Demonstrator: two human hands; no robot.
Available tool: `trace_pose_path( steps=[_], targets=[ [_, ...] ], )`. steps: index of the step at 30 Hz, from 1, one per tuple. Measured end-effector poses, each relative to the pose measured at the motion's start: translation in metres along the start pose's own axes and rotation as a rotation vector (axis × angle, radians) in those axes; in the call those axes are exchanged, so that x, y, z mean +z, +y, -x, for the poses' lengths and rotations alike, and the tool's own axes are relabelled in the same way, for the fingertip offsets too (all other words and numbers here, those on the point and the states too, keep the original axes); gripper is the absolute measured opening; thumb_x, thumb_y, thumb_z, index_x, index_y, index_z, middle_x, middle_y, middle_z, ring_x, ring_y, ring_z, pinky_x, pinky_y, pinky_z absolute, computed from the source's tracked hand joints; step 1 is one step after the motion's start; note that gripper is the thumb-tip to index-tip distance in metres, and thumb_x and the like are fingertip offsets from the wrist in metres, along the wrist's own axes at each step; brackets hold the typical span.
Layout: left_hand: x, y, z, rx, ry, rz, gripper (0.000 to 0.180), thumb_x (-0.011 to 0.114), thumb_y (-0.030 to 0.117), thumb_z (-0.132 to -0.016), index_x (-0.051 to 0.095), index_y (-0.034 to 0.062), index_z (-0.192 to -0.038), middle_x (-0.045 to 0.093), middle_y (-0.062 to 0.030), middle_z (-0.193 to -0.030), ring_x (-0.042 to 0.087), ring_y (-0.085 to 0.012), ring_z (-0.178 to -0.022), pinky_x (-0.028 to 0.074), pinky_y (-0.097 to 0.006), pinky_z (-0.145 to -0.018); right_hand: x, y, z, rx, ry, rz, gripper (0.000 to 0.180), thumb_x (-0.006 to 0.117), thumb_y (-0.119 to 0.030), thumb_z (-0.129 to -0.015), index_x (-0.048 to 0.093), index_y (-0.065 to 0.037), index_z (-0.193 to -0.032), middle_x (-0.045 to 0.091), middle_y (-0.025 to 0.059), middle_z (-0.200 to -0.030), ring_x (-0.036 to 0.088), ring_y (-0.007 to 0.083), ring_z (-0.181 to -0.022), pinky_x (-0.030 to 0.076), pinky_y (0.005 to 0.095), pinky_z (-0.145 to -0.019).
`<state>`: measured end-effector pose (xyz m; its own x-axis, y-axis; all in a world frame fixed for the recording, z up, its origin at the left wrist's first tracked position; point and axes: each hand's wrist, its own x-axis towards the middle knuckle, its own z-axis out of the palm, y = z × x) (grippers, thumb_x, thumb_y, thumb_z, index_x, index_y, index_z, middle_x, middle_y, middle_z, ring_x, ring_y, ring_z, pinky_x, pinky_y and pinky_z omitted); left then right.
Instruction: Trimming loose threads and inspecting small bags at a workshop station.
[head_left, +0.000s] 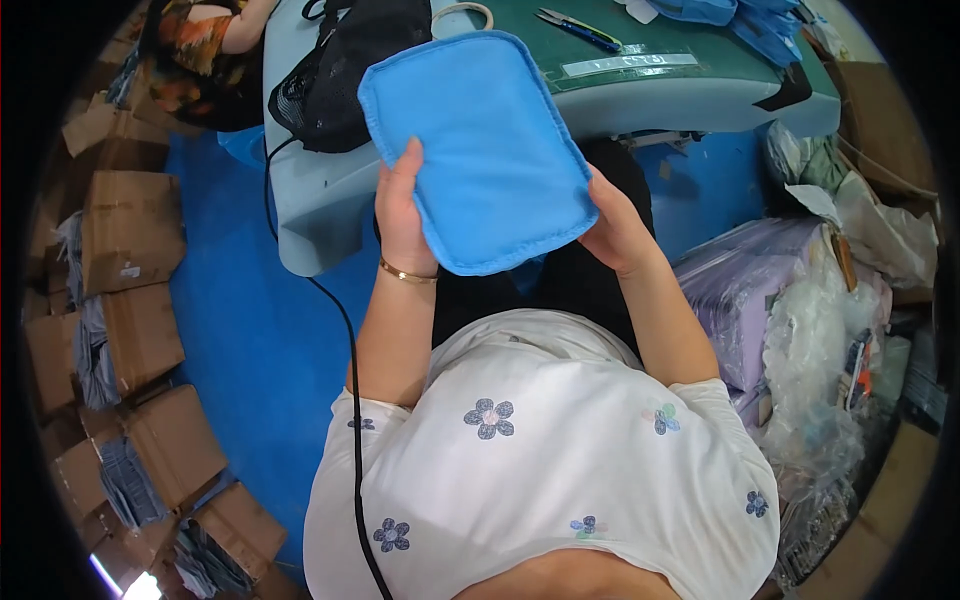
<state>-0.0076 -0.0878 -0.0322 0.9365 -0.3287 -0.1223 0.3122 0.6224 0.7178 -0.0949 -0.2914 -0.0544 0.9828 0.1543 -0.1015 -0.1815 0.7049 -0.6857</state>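
Gripping opposite long edges, the left hand [402,212] and right hand [617,232] are holding the flat blue rounded-rectangle fabric pad [475,150] between them, its long axis tilting away toward the upper left.

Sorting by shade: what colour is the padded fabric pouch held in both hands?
Plain bright blue padded fabric pouch, stitched edge border; head view.

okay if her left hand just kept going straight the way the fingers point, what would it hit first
Probably the black mesh bag on the grey table. The left hand holds the blue padded pouch by its edge, fingers pointing up and away from the body. Depth is unclear, so it might pass over the table edge first.
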Motion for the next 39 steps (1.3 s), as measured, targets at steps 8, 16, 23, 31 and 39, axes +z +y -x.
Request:
trace_pose_path(
  steps=[8, 16, 23, 31, 39],
  targets=[
    [0.012, 0.002, 0.021, 0.076, -0.052, -0.257, 0.064, 0.062, 0.011, -0.084, 0.026, 0.0014, -0.137, 0.043, -0.0147, -0.13, 0.046, -0.024, -0.117, 0.039, -0.038, -0.099, -0.03, 0.001, -0.005, 0.019, 0.038, 0.043, 0.055, 0.056, -0.022, -0.089, 0.036, -0.003, -0.137, 0.052, 0.0098, -0.124, 0.054, 0.0168, -0.11, 0.045, 0.0309, -0.089],
    [0.02, 0.009, 0.002, 0.135, -0.026, -0.277, 0.066, 0.063, 0.006, -0.082, 0.025, 0.0038, -0.137, 0.043, -0.0139, -0.129, 0.044, -0.0242, -0.117, 0.036, -0.038, -0.101, -0.004, -0.025, -0.013, -0.136, 0.079, 0.216, 0.07, 0.063, -0.025, -0.085, 0.028, -0.002, -0.141, 0.042, 0.011, -0.136, 0.043, 0.0204, -0.124, 0.036, 0.0348, -0.101],
    [0.028, 0.01, -0.077, 0.325, 0.055, -0.76, 0.057, 0.06, 0.019, -0.088, 0.031, -0.0037, -0.132, 0.049, -0.0167, -0.123, 0.049, -0.0241, -0.11, 0.039, -0.036, -0.095, 0.053, -0.1, -0.078, -0.469, 0.067, 0.197, 0.058, 0.059, -0.021, -0.089, 0.035, -0.002, -0.138, 0.044, 0.011, -0.132, 0.044, 0.0176, -0.12, 0.033, 0.0304, -0.101],
    [0.083, 0.048, -0.029, 0.929, -0.131, -1.318, 0.05, 0.068, 0.036, -0.08, 0.045, -0.0012, -0.105, 0.051, -0.0141, -0.093, 0.052, -0.0289, -0.081, 0.044, -0.034, -0.071, 0.09, -0.127, -0.096, -0.559, 0.108, 0.733, 0.052, 0.066, -0.022, -0.084, 0.048, -0.003, -0.129, 0.051, 0.0089, -0.12, 0.05, 0.0149, -0.106, 0.041, 0.0276, -0.09],
    [0.072, 0.059, -0.02, 0.47, -0.034, -0.726, 0.033, 0.061, 0.023, -0.089, 0.045, 0.0002, -0.107, 0.053, -0.0029, -0.091, 0.05, -0.0067, -0.077, 0.044, -0.024, -0.068, 0.091, -0.1, -0.064, -0.683, -0.154, 1.2, 0.058, 0.071, -0.01, -0.074, 0.049, -0.007, -0.128, 0.052, 0.0115, -0.117, 0.054, 0.021, -0.098, 0.045, 0.0285, -0.075]
  ],
)
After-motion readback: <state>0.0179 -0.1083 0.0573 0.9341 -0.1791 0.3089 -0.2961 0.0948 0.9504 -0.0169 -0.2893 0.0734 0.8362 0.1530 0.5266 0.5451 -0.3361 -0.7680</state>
